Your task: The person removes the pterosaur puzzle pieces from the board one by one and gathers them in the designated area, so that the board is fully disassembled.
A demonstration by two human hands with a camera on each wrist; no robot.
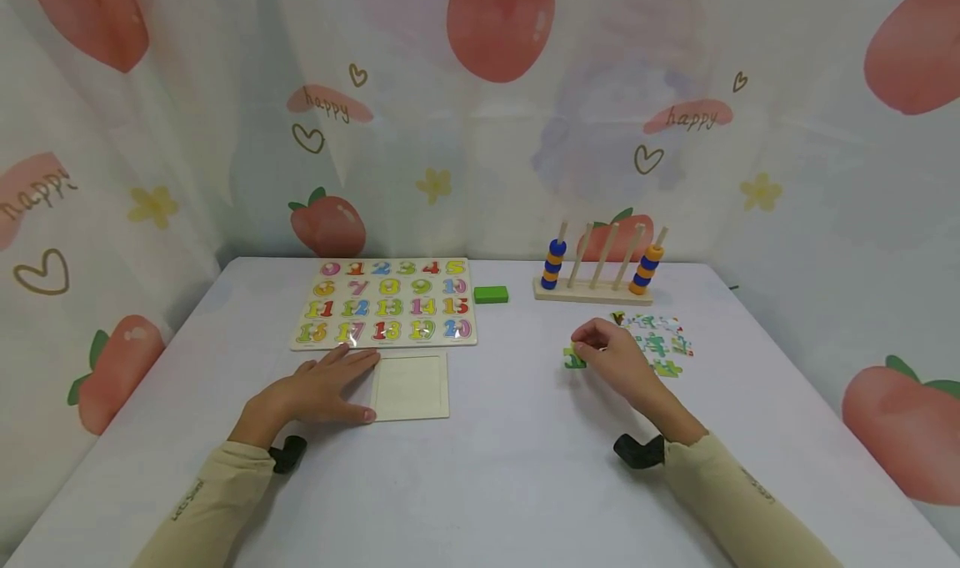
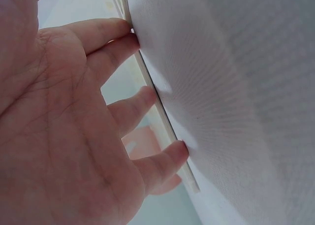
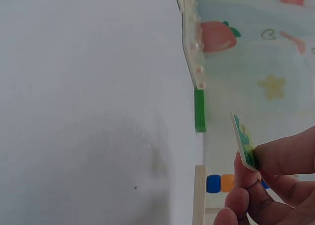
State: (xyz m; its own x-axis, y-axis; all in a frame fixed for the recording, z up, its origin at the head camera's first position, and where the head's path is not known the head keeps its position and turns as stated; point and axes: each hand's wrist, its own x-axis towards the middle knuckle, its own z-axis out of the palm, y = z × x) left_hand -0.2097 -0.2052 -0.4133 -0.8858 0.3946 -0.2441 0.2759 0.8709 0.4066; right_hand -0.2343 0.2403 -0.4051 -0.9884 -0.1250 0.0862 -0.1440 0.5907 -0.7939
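My right hand (image 1: 617, 361) pinches a green jigsaw puzzle piece (image 1: 574, 358) between thumb and fingers, to the left of the loose pieces. In the right wrist view the puzzle piece (image 3: 243, 141) is tilted nearly edge-on, held above the table. My left hand (image 1: 318, 389) lies with fingers spread at the left edge of a square cream puzzle frame (image 1: 410, 386), whose recess holds no pieces. In the left wrist view the fingertips (image 2: 179, 148) touch the edge of the frame. Several jigsaw pieces (image 1: 656, 344) in green, white and blue lie beyond the right hand.
A number board (image 1: 387, 305) lies behind the frame, close to the left fingers. Right of it sits a green block (image 1: 491, 294). A wooden bead rack (image 1: 592, 295) with upright pegs and blue and orange beads stands at the back right. A patterned curtain (image 1: 480, 159) hangs behind the table.
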